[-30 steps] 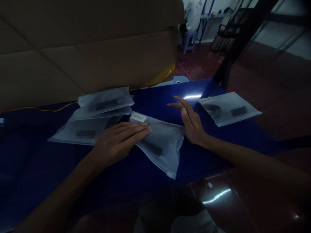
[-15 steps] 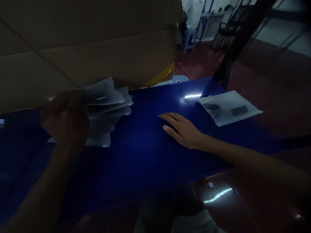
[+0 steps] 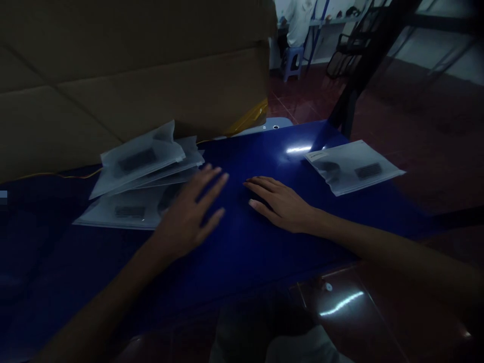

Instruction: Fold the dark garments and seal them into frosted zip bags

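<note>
My left hand is open, fingers spread, over the blue table. It covers the right end of a heap of frosted plastic zip bags; whether it touches them I cannot tell. Several bags overlap there, the top one tilted, with dark printed patches showing. My right hand lies open and flat on the table with nothing in it. Farther right, near the table's end, lies another frosted zip bag with a dark label and a dark shape inside.
A large cardboard box with yellow tape rises behind the table. A dark metal post slants at the right. Beyond, a person sits on a blue stool near a black chair.
My left hand has moved right, from the left side of the bag heap to its right end, uncovering the bags' printed patches. My right hand has stayed in place.
</note>
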`<state>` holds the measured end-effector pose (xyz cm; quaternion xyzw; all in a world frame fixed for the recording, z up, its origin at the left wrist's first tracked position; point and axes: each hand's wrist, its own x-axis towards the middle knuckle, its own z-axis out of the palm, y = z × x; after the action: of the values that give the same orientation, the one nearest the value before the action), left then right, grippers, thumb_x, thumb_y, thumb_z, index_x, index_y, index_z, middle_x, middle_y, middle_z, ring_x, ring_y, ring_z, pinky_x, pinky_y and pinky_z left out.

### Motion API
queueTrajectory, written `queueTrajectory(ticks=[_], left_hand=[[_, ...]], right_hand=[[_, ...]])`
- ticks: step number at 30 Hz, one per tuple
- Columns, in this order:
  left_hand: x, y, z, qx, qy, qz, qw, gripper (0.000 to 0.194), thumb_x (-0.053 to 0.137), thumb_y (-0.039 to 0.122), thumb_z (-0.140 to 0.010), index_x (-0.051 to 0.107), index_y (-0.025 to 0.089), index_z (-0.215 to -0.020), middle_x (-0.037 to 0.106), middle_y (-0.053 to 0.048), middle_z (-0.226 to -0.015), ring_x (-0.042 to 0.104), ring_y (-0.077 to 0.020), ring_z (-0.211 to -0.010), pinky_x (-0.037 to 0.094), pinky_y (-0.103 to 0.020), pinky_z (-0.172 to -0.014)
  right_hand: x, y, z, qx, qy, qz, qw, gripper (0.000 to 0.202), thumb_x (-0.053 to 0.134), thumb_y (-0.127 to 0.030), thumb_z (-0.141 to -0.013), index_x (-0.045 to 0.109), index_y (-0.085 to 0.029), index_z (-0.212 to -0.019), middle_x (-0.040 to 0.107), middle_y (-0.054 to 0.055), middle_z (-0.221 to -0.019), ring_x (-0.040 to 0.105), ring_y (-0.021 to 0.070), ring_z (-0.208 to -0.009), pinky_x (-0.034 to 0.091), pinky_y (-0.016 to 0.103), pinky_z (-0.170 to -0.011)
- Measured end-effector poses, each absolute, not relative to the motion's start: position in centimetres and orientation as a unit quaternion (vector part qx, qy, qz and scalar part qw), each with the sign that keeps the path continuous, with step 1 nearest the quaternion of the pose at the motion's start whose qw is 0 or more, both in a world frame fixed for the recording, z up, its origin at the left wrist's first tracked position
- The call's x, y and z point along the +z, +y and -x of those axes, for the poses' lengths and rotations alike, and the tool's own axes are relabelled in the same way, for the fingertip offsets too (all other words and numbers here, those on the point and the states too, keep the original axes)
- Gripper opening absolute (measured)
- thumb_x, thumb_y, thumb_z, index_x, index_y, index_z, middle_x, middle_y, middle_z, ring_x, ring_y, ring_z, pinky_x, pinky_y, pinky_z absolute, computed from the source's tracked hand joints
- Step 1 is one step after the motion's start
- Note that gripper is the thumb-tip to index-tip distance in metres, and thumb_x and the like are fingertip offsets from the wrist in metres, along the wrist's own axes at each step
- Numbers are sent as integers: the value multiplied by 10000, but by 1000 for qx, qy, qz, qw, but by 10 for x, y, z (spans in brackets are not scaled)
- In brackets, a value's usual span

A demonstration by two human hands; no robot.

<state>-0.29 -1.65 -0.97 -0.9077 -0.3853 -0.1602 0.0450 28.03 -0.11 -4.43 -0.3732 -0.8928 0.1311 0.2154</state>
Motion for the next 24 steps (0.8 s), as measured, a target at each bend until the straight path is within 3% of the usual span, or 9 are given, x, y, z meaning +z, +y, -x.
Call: queueTrajectory(ticks=[2,5,9,16,24], left_hand=[[-19,-24,-9,-105,-315,943,-26,734,438,480,-1119,97,247,-1725,201,-143,-1781,183,-347,-1650,337,-598,-1290],[-31,-25,-12,-59,-290,952,-73,758,476,571,-1093,159,287,-1719,222,-137,-1773,184,-356,-1647,294,-645,-1292],[-34,-21,-8,-48,-295,950,-85,709,472,592,-1090,274,278,-1694,217,-132,-1772,180,-344,-1649,270,-645,-1300],[-31,-21,-8,-48,-292,951,-88,728,467,605,-1089,248,277,-1701,209,-118,-1772,193,-341,-1645,262,-620,-1311],[-33,-20,-7,-46,-288,952,-87,743,461,613,-1088,216,289,-1710,183,-105,-1780,185,-347,-1647,254,-615,-1318]], right_hand=[[-47,0,-280,120,-896,370,213,613,326,-485,-1137,495,-64,-1550,546,216,-1582,480,338,-1512,423,588,-1248],[-50,1,-281,105,-902,366,202,592,361,-452,-1132,486,-58,-1556,510,223,-1609,449,345,-1534,416,585,-1254],[-52,-1,-280,84,-913,361,171,624,428,-502,-1104,483,-81,-1562,451,230,-1650,399,371,-1562,405,611,-1248],[-52,-5,-280,66,-917,374,119,829,399,-683,-1068,298,-123,-1672,254,209,-1749,155,389,-1647,192,678,-1309],[-48,-5,-281,62,-918,381,89,839,363,-697,-1072,277,-130,-1684,220,195,-1763,139,375,-1652,172,629,-1322]])
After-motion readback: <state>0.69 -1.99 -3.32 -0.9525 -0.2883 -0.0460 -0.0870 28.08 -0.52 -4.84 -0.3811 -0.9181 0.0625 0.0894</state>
